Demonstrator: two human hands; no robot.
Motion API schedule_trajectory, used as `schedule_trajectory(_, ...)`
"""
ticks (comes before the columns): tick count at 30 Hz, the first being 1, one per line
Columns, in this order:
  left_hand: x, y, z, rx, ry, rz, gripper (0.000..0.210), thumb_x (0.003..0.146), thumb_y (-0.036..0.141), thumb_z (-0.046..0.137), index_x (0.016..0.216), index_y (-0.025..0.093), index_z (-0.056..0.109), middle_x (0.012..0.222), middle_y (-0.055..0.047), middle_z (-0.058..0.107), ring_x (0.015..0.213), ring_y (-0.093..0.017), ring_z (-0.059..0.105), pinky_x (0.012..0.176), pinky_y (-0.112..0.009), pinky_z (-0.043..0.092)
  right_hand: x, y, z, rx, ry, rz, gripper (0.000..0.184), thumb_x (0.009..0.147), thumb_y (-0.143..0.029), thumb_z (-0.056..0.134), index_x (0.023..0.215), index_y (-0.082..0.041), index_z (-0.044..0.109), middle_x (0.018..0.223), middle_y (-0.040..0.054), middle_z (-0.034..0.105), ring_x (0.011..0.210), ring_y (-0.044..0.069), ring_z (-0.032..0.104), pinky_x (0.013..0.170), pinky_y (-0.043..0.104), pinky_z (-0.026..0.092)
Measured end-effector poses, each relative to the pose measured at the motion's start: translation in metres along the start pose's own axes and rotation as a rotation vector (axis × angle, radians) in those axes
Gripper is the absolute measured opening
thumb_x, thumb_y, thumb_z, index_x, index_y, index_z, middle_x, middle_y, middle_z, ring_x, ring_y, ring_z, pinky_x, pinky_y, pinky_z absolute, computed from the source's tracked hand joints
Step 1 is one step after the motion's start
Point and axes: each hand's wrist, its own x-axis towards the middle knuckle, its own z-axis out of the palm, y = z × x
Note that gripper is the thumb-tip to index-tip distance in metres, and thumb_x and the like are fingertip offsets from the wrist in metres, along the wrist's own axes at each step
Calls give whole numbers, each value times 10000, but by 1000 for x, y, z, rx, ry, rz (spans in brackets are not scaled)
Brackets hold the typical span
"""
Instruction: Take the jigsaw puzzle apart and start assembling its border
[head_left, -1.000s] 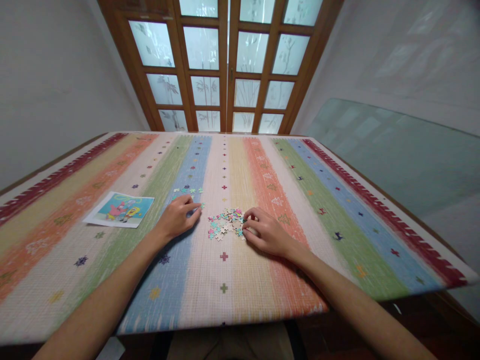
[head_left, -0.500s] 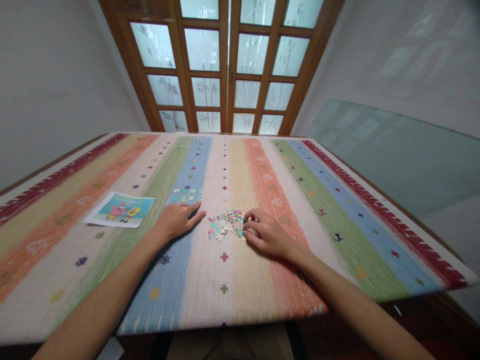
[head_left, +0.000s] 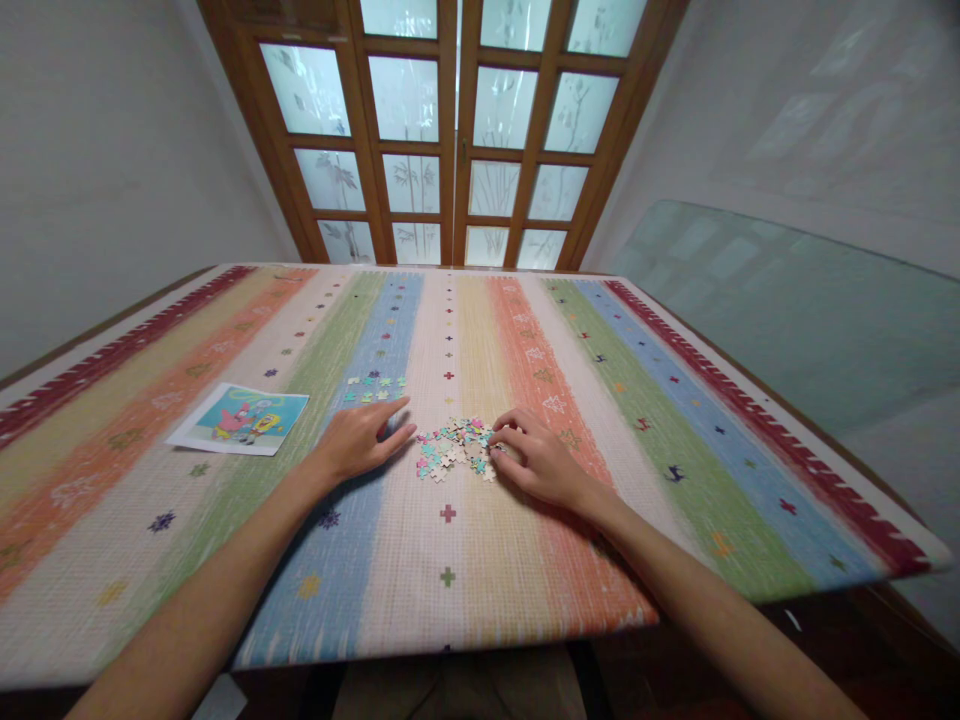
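Where the head view shows loose puzzle pieces (head_left: pixel 452 452) heaped inward of the near edge of the bench (head_left: pixel 495 580), I should lift singly, without dragging. Left hand (head_left: pixel 354 443): thumb and forefinger spread beside the piece rows (head_left: pixel 367 396). Right hand (head_left: pixel 538 462): curled at the heap, pinch not discernible.

Picture (head_left: pixel 247 422) left of puzzle pile (head_left: pixel 450 455), both on tablecloth (head_left: pixel 502 560), doors (head_left: pixel 451 180) behind
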Motion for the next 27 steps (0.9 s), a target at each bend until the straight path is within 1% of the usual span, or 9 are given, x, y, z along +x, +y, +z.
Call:
schedule_trajectory(3, -1, 15, 4, -128, -46, 116, 376, 925, 448, 607, 1197, 211, 713, 778, -34, 658, 666, -192, 589, 699, -327, 468, 0, 1, 2, -11, 14, -1, 127, 953, -174, 572, 998, -213, 684, 1015, 128, 661, 956, 276, 622, 844, 449, 542)
schedule_trajectory(6, -2, 29, 11, -206, -69, 159, 320, 934, 417, 608, 1144, 207, 726, 832, -46, 632, 700, -190, 581, 717, -340, 484, 0, -1, 4, -9, 17, -10, 119, 952, -173, 585, 1005, -212, 684, 1023, 126, 661, 963, 277, 618, 850, 451, 534)
schedule_trajectory(9, -3, 40, 19, -228, -69, 147, 295, 948, 397, 591, 1124, 203, 724, 895, -63, 618, 784, -212, 590, 776, -367, 498, 0, -2, 5, -1, 17, -18, 118, 950, -167, 589, 1000, -210, 687, 1027, 124, 660, 965, 275, 616, 853, 450, 530)
schedule_trajectory(11, -3, 45, 23, -232, -72, 127, 259, 954, 368, 577, 1077, 197, 728, 902, -67, 607, 814, -221, 588, 801, -380, 496, 1, -2, 5, -5, 18, -25, 114, 955, -172, 586, 993, -210, 687, 1021, 121, 658, 962, 273, 613, 851, 451, 528)
schedule_trajectory(14, -4, 48, 28, -244, -72, 92, 200, 939, 329, 591, 1010, 194, 720, 888, -60, 597, 812, -220, 577, 803, -378, 487, 1, -2, 4, -10, 24, -34, 112, 955, -176, 584, 978, -202, 691, 1013, 122, 656, 951, 271, 609, 842, 452, 526)
schedule_trajectory(19, -4, 48, 32, -245, -45, 48, 173, 908, 320, 636, 1004, 189, 696, 837, -38, 588, 783, -215, 560, 786, -370, 474, 0, -3, 5, -13, 4, -28, 121, 944, -168, 588, 966, -205, 702, 1025, 121, 660, 961, 272, 606, 845, 452, 525)
schedule_trajectory(24, -4, 52, 35, -227, -48, 28, 180, 922, 316, 636, 983, 177, 734, 823, -41, 595, 781, -210, 557, 765, -357, 458, 0, -3, 6, -6, 8, -41, 117, 950, -167, 582, 941, -194, 695, 1018, 124, 658, 951, 267, 608, 840, 443, 526)
schedule_trajectory(27, -4, 55, 34, -201, -61, 27, 185, 936, 303, 627, 933, 177, 762, 803, -44, 595, 780, -209, 558, 760, -351, 449, 0, -2, 6, -12, 12, -43, 119, 952, -170, 579, 928, -198, 692, 1019, 123, 654, 953, 266, 607, 836, 439, 526)
